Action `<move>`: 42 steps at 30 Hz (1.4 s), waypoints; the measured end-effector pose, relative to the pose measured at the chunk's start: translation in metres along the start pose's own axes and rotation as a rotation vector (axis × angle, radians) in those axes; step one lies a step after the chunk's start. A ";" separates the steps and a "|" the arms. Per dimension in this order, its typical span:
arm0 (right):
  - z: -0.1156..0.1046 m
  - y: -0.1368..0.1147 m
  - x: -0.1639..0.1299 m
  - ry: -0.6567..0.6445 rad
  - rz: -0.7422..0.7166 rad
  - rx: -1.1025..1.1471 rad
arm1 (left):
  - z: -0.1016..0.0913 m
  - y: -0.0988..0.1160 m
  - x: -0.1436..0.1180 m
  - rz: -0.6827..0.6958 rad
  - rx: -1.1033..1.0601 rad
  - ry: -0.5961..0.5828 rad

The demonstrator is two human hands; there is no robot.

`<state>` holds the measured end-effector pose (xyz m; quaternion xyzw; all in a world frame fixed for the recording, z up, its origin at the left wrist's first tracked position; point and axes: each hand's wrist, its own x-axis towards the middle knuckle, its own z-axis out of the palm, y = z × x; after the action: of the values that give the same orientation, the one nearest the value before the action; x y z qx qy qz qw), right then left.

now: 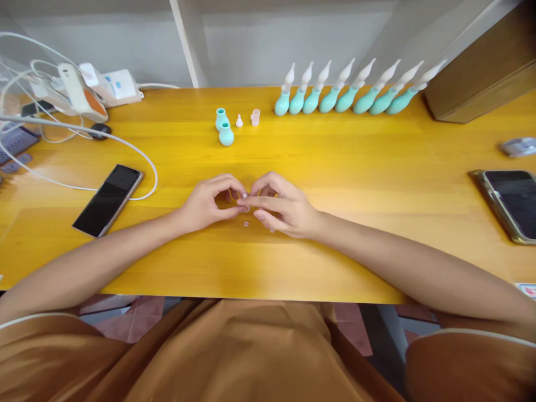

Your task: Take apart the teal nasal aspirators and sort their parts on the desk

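My left hand (215,202) is closed in a pinch on a small whitish, translucent piece (247,209) just above the table. My right hand (287,205) meets it from the other side, one finger stretched across the piece and the thumb held apart. The fingers partly cover the piece, so its kind is unclear. Below the fingertips lies a tiny clear ring (246,224). A second tiny pale bit (272,230) shows beside my right thumb.
Farther back stand two turquoise bulbs (226,135), a small white tip (239,120) and a pale pink piece (255,117). Several turquoise bulb aspirators (329,100) line the back edge. Phones lie left (109,200) and right (513,204); a white cable (153,162) loops at left.
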<state>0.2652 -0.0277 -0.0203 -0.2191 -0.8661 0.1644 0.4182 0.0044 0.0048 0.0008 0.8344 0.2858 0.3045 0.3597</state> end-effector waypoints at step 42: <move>0.006 0.006 0.006 0.200 0.269 0.281 | 0.002 -0.001 -0.005 -0.074 0.076 0.063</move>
<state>0.2590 -0.0206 -0.0226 -0.2874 -0.7519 0.3155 0.5025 0.0027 0.0009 -0.0024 0.8264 0.3388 0.3061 0.3296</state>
